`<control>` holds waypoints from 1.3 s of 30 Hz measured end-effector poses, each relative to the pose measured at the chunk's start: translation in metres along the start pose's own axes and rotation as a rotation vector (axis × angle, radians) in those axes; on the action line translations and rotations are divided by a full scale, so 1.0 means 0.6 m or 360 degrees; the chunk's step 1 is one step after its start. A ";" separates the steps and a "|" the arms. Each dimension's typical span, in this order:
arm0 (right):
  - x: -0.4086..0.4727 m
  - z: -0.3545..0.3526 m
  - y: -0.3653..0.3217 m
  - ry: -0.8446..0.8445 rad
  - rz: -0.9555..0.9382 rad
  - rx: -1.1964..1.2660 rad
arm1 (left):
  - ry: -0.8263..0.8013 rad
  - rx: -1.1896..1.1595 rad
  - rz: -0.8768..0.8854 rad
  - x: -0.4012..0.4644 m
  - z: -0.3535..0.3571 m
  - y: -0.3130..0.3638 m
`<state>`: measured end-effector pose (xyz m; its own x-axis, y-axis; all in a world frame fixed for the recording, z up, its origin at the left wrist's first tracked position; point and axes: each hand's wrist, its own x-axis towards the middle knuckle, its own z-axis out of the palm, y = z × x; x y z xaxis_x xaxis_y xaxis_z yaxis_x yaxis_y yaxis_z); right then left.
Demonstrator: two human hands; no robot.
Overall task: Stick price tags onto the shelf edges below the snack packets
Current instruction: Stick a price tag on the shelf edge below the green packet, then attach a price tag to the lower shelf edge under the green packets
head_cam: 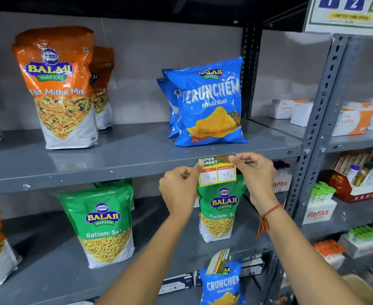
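Both forearms reach up from the near edge; the left hand (179, 190) and right hand (255, 177) each pinch a top corner of the price tag (217, 171), thumbs pressed on it, other fingers curled. The tag sits against the grey shelf edge (93, 176), directly below the blue Crunchem packet (209, 104). A green Ratlami Sev packet (219, 214) stands just beneath.

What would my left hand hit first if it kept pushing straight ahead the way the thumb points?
Probably the price tag itself: your left hand has its thumb on the tag's upper left corner, and right behind it lies the shelf edge.
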<state>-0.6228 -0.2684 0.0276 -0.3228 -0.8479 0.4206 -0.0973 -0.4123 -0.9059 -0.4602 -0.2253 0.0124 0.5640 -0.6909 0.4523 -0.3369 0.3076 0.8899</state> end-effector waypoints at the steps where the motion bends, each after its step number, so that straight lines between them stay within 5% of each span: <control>1: 0.001 0.000 0.001 0.0010 -0.0016 -0.0023 | 0.0008 0.0011 0.0017 0.001 0.000 -0.001; 17: -0.049 -0.064 0.103 0.0186 0.0079 0.0198 | 0.0161 -0.0353 -0.0154 -0.053 0.010 -0.105; 20: -0.109 -0.090 0.190 0.0275 0.0323 0.0206 | -0.0083 -0.0049 -0.0173 -0.093 0.020 -0.163; 26: -0.254 -0.109 0.359 0.0179 0.0970 0.0149 | -0.1300 0.1013 -0.0142 -0.149 0.066 -0.244; 30: -0.308 -0.097 0.434 -0.0032 0.1497 0.0206 | -0.1784 0.1335 -0.0071 -0.165 0.112 -0.281; 34: -0.312 -0.068 0.471 -0.0173 0.1790 0.0323 | -0.1783 0.1476 0.0073 -0.169 0.149 -0.304; 39: -0.323 -0.044 0.479 0.0080 0.1946 0.0937 | -0.1594 0.1401 0.0143 -0.170 0.160 -0.321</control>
<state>-0.6128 -0.2137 -0.3155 0.0531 -0.7634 -0.6438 0.6830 0.4981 -0.5343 -0.5252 -0.2772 -0.2110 -0.1507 -0.9862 -0.0687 -0.9281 0.1173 0.3535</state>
